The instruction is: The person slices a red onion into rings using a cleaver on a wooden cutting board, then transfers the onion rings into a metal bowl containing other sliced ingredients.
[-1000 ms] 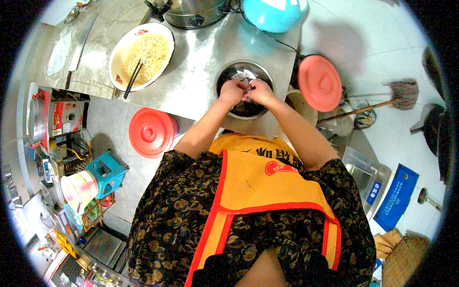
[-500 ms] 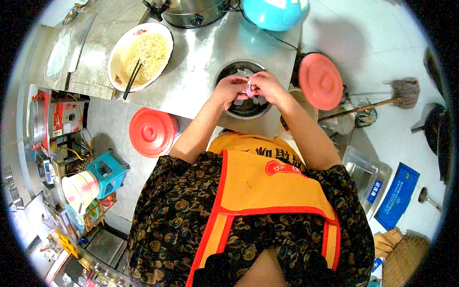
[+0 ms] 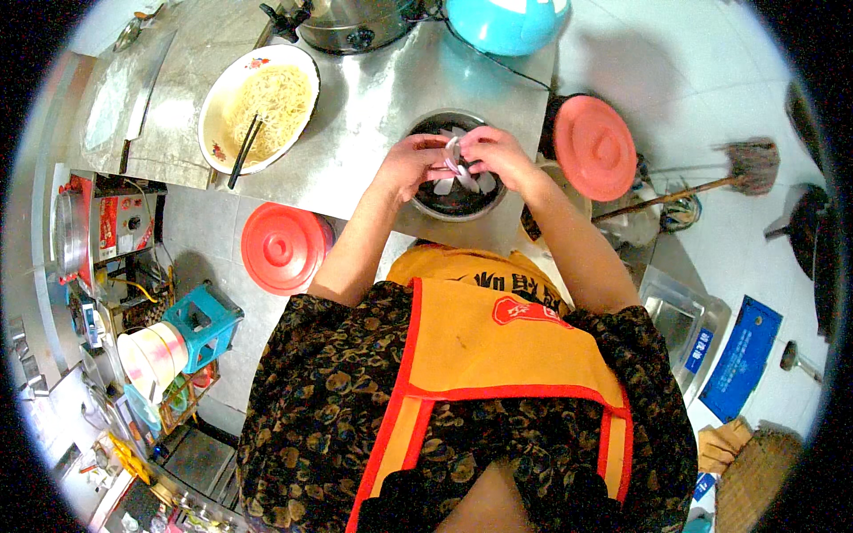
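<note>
The metal bowl stands on the steel table, near its front edge. Its interior is dark; pale cut pieces lie in it, partly covered by the hands. To the left, the oval enamel basin contains pale noodle-like strands. Black chopsticks rest with one end among the strands and the other projecting over the near rim. A steel pot and a turquoise rounded vessel stand at the far side; their contents are not visible. The bucket with the red lid is covered.

The pale purple-edged strip is located above the metal bowl, between the left hand and the right hand. The left thumb and fingers pinch it from the left side; the right thumb and fingers pinch it from the right. Exact contact at each fingertip is too small to determine. The strip lies at the fingertips, clear of both palms.

The strip is curved. Its long axis runs roughly fore-and-aft, across the line joining the two hands; its near end points toward the wearer.
</note>
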`<state>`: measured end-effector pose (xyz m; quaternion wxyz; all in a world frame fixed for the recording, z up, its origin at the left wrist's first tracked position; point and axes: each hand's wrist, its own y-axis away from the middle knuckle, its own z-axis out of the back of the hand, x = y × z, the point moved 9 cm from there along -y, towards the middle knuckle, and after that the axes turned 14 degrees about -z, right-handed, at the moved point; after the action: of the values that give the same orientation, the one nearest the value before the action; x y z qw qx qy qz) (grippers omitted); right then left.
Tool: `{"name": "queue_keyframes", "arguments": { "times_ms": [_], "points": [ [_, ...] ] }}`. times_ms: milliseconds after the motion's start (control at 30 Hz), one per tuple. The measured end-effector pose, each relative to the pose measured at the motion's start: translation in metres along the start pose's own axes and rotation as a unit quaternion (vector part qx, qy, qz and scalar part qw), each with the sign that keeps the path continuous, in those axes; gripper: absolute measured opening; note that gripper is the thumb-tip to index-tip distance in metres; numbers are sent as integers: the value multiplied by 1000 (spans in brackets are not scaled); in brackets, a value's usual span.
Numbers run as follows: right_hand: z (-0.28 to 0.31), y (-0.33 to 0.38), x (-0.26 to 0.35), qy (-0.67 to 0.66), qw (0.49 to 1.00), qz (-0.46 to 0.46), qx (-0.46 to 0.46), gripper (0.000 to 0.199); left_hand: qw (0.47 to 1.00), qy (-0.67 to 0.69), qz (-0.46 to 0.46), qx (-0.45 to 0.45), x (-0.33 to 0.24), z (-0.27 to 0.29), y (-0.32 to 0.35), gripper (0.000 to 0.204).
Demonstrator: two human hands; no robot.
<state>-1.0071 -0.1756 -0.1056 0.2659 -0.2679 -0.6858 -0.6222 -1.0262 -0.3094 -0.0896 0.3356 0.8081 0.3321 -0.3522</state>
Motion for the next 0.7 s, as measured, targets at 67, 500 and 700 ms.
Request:
{"name": "queue_keyframes", "arguments": {
  "times_ms": [67,500,700],
  "points": [
    [-13,7,5,-11,999,14,38,15,1000,-9,4,-13,3,4,-1,35],
    [-25,16,18,41,995,27,82,18,988,-146,-47,-31,-22,-8,3,31],
    [-28,14,25,87,990,6,109,28,988,-150,-42,-18,-27,-12,-1,25]
  ]
}}
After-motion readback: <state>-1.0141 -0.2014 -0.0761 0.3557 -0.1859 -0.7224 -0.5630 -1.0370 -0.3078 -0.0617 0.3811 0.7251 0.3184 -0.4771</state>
